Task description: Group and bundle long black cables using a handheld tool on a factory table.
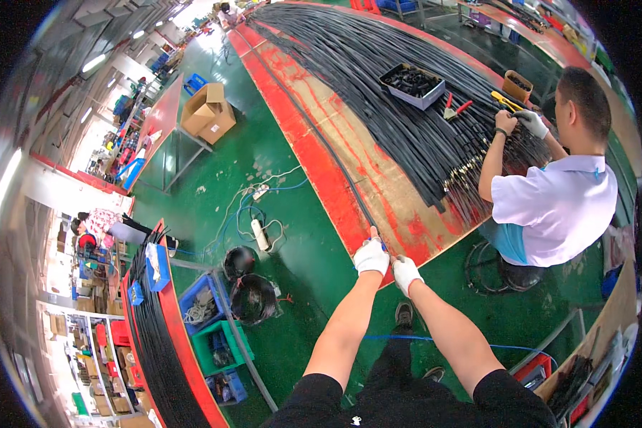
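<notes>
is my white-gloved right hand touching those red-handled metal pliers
Apart. The head view shows red tabletop and black cables between the right hand, at the near edge, and the pliers farther up.

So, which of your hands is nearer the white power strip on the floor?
Left. Your left hand is to the power strip's right; your right hand is farther right.

On the worktable (399,207), a single cable (361,204) lies left of the cable bundle (349,78), which carries a parts tray (428,101) and, just right of it, pliers (464,107).
</notes>
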A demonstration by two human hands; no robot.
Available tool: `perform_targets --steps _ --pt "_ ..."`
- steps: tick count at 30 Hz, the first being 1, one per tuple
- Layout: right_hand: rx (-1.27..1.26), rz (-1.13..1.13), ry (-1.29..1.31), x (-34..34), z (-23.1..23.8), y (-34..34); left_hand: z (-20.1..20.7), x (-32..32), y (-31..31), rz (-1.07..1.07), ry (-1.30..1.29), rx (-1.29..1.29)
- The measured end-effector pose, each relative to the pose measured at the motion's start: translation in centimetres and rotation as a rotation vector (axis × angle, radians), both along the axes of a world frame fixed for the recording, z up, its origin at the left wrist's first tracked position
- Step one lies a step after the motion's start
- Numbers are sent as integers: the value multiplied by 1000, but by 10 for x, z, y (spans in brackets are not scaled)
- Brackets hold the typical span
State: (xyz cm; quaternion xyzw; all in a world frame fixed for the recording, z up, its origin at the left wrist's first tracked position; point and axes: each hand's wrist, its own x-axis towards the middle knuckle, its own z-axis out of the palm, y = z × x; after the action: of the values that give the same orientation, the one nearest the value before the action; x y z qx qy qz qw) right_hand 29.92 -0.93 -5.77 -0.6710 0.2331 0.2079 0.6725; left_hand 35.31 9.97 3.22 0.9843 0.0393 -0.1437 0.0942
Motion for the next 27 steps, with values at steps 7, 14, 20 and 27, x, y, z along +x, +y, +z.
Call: perform_targets --steps 7,14,20,27 --pt "45 -29 36 -7 7 -9 -11 4 -7 -10 -20 -10" --pt "-39 4 -26 -27 28 -4 1 12 7 -12 -97 -13" --pt "-18 9 -30 -23 14 4 -4 11 14 -24 -88 -40" --pt "-36 -26 -25 -23 1 6 -24 11 12 -7 -31 -24"
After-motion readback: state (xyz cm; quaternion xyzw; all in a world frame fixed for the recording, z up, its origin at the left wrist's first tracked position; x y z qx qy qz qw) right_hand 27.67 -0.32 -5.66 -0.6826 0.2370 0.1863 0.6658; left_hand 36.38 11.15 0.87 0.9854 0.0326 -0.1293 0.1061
